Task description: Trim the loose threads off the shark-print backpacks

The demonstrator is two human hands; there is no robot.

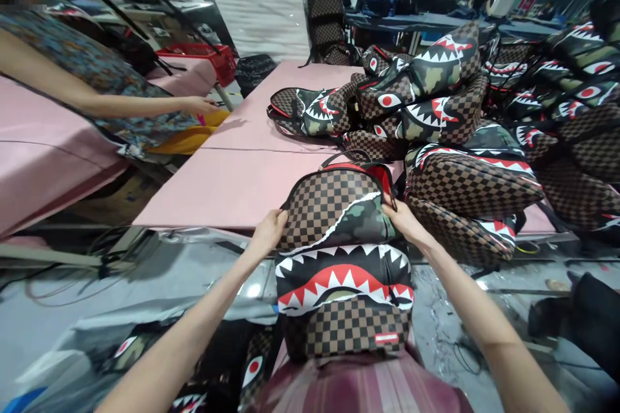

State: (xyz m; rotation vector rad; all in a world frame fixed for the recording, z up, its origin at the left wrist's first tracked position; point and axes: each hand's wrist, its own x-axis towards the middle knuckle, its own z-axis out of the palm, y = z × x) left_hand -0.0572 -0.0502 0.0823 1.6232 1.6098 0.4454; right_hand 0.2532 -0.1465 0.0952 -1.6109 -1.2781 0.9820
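Observation:
A backpack (pixel 346 277) with brown checks, camouflage and a shark-mouth print stands upright against my lap, front panel toward me. My left hand (pixel 270 230) grips its upper left edge, fingers closed and partly hidden behind it. On the other side, my right hand (pixel 401 217) pinches the upper right edge beside the zipper. The top is partly unzipped there, and red lining shows. A black carry handle loops up at the back of the bag.
More shark-print backpacks (pixel 436 110) are heaped on the pink table (pixel 217 187), mainly to the right. A co-worker's arm (pixel 145 105) reaches in from the left. Beside my legs lies a plastic bag (pixel 97 329) with backpacks in it. A red basket (pixel 217 64) stands farther back.

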